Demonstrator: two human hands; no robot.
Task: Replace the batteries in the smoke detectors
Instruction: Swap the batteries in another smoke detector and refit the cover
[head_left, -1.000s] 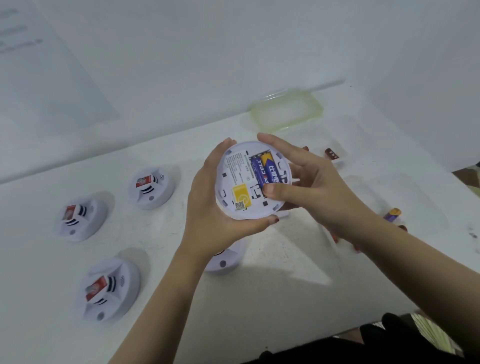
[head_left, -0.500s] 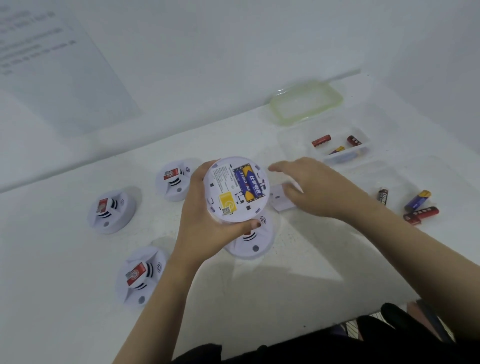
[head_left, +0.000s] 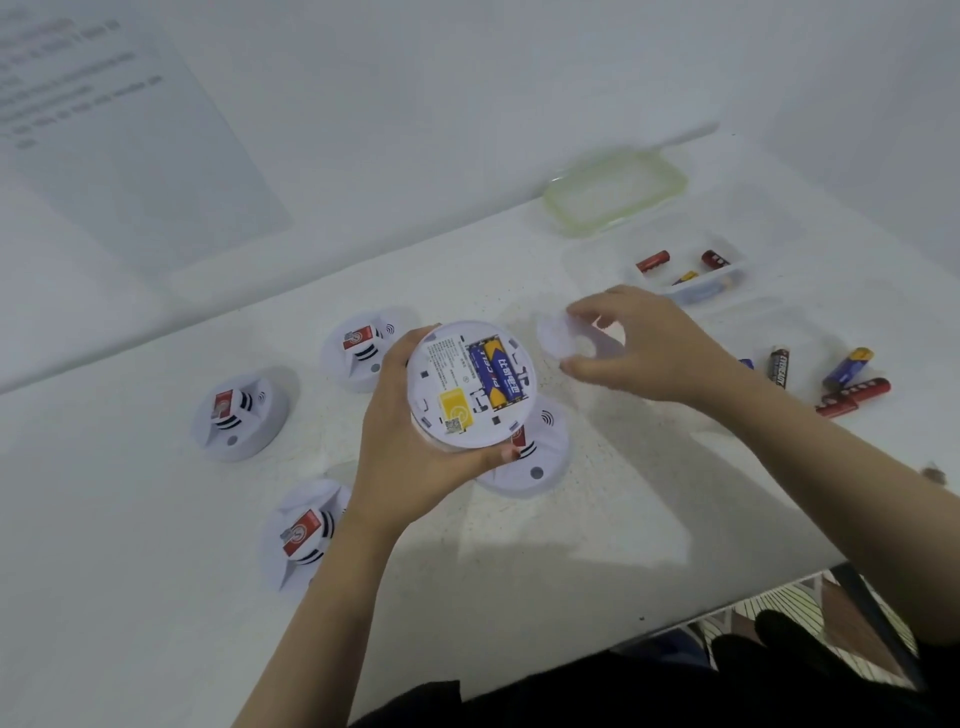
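Two blue batteries are lying in the smoke detector gripped by the left hand; beside it, the right hand is pinching a white cover.

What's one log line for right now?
left hand: holds round white smoke detector, back up | blue-yellow batteries: seated | right hand: pinches white plastic cover | step: cover off

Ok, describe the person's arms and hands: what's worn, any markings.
Left forearm and right forearm are bare to the frame edge, no sleeves showing. Left hand and right hand carry no visible ring, watch or bracelet. The left thumbnail looks painted dark red. Dark clothing shows at the bottom edge.
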